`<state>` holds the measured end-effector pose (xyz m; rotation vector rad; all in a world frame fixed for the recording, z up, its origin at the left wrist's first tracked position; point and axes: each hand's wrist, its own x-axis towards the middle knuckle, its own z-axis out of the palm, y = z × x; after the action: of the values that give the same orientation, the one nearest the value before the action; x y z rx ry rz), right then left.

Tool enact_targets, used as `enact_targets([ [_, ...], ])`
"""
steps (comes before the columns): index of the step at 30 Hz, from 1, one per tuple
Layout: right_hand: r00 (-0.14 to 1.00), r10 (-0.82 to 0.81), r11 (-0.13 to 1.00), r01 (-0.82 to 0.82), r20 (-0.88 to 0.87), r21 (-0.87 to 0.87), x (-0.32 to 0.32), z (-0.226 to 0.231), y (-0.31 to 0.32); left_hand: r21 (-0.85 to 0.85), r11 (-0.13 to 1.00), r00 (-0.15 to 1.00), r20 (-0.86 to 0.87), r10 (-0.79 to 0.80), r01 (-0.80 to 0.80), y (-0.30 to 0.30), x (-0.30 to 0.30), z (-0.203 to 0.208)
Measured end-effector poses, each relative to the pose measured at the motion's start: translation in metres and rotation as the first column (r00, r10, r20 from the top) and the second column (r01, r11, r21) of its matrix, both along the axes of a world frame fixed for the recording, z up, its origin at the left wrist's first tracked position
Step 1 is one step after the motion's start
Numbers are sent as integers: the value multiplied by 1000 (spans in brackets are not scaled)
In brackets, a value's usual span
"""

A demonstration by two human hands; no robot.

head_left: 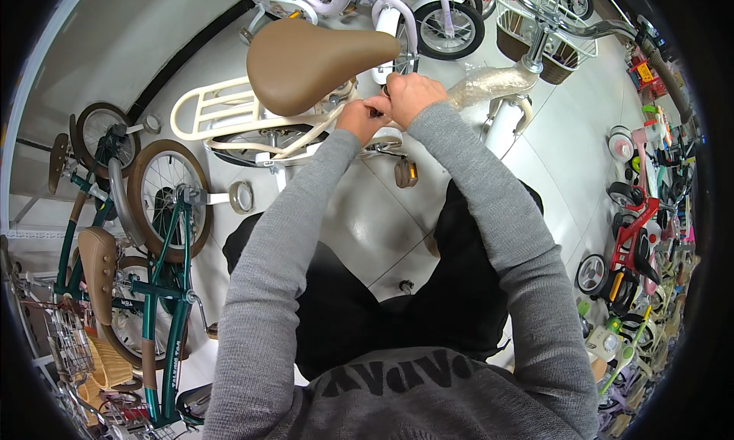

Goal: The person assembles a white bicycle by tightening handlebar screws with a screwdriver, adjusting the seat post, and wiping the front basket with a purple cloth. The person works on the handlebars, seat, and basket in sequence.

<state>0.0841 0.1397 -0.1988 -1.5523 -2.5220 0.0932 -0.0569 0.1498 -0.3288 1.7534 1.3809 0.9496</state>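
A cream bicycle stands crosswise before me, its brown saddle point(313, 61) at the left and its cream rear rack point(218, 107) behind that. Clear plastic wrap point(489, 84) covers part of its frame towards the handlebar point(604, 29). Just below the saddle's nose, my left hand point(364, 120) and my right hand point(414, 96) meet at the frame. Their fingers are closed and pinched close together. A small dark bit shows between the left fingers, but what it is cannot be made out. A brown pedal point(406, 173) with an orange reflector hangs below my hands.
Green bicycles point(164, 310) with brown tyres and saddles stand at the left. Small bicycles with white and lilac parts point(447, 27) line the far side. A white basket point(566, 46) sits by the handlebar. Red ride-on toys point(634, 233) and other goods crowd the right.
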Motion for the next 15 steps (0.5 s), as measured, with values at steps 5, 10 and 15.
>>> enact_targets([
  [5,998,51,998,-52,-21,-29,1,2,-2,-54,998,997,-74,3,-7,-7,1,14],
  [10,999,17,1000,-17,-35,-12,1,3,-2,-23,999,999,-45,-24,23,-11,0,23],
  [15,1000,3,1000,-3,-4,-24,0,7,-4,-51,999,1000,0,3,-3,-4,2,10],
])
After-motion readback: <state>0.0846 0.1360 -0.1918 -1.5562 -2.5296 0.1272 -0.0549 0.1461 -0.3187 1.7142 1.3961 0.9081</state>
